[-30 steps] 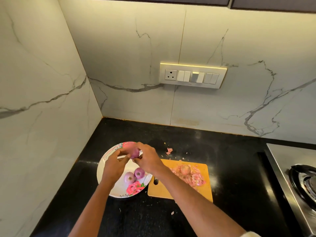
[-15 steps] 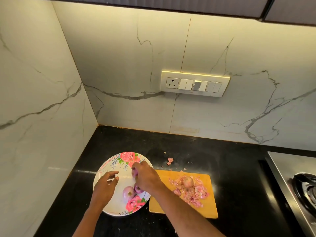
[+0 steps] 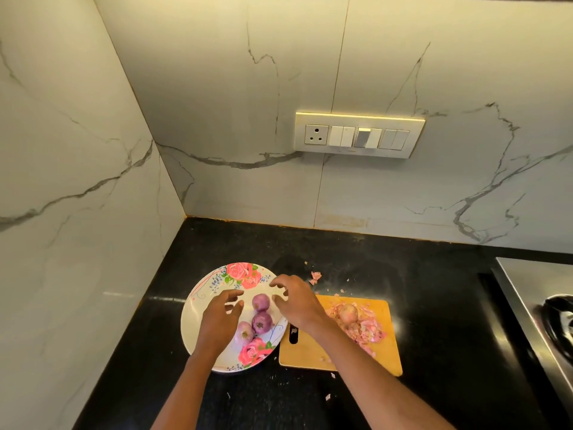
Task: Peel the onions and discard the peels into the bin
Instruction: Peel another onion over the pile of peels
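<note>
Resting on one plate (image 3: 198, 308): three peeled onions (image 3: 262, 322).

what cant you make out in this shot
Head view only:
- Bin: none in frame.
- Stove: cut off by the right edge.
- Plate: part hidden under the left hand and right hand.
- Onion on board: half buried in peels; how much skin is left is unclear.
- Board: the right forearm crosses it.
</note>
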`<action>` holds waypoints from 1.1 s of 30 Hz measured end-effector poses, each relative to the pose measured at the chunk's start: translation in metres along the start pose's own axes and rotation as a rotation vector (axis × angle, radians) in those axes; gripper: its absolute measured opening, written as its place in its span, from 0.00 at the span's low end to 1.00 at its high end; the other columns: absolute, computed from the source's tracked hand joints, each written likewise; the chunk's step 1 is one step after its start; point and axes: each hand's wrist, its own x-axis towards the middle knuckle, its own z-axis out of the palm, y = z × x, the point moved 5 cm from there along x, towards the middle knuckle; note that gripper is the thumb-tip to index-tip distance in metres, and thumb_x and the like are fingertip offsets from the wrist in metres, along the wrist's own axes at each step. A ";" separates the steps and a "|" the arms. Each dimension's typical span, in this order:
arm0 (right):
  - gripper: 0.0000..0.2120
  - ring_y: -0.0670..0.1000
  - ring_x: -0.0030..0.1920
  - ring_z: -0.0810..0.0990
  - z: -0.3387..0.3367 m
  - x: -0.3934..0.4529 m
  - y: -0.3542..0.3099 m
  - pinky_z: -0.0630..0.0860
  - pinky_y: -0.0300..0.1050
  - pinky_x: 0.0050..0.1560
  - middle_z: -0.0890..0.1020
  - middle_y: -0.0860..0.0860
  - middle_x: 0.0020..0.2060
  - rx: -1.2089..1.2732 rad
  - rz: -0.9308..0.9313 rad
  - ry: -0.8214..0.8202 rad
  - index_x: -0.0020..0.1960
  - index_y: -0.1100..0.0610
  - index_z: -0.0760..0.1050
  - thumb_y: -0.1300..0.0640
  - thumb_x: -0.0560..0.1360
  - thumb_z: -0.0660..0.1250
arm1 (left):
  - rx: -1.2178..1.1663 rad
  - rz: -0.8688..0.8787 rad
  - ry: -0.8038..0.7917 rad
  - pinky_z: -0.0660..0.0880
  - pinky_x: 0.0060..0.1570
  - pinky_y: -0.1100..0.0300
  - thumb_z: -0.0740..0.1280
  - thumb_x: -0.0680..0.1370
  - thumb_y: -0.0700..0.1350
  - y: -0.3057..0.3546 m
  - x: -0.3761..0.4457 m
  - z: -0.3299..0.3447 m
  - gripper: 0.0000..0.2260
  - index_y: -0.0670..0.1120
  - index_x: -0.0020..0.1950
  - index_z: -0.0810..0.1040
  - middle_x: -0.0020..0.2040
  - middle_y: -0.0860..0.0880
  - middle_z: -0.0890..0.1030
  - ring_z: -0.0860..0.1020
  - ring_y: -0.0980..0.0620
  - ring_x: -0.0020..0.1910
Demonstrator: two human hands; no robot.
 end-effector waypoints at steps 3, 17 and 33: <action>0.13 0.45 0.59 0.78 -0.024 -0.016 0.024 0.78 0.44 0.59 0.80 0.45 0.59 0.103 0.039 0.082 0.61 0.46 0.77 0.59 0.80 0.69 | -0.009 0.051 0.006 0.71 0.61 0.57 0.66 0.83 0.43 0.021 -0.003 0.012 0.09 0.55 0.61 0.77 0.63 0.52 0.80 0.77 0.56 0.56; 0.21 0.50 0.68 0.74 -0.064 -0.087 0.137 0.73 0.48 0.68 0.78 0.46 0.67 0.004 0.233 0.226 0.71 0.47 0.74 0.57 0.79 0.68 | -0.121 0.078 -0.244 0.77 0.56 0.58 0.66 0.83 0.43 0.085 -0.040 0.142 0.07 0.54 0.57 0.78 0.56 0.55 0.81 0.81 0.52 0.57; 0.24 0.44 0.56 0.77 -0.080 -0.094 0.108 0.72 0.23 0.49 0.77 0.47 0.58 0.147 0.026 0.264 0.67 0.46 0.78 0.58 0.73 0.77 | -0.191 0.051 -0.299 0.77 0.52 0.62 0.67 0.79 0.59 0.097 -0.056 0.147 0.13 0.58 0.62 0.74 0.58 0.59 0.79 0.79 0.60 0.56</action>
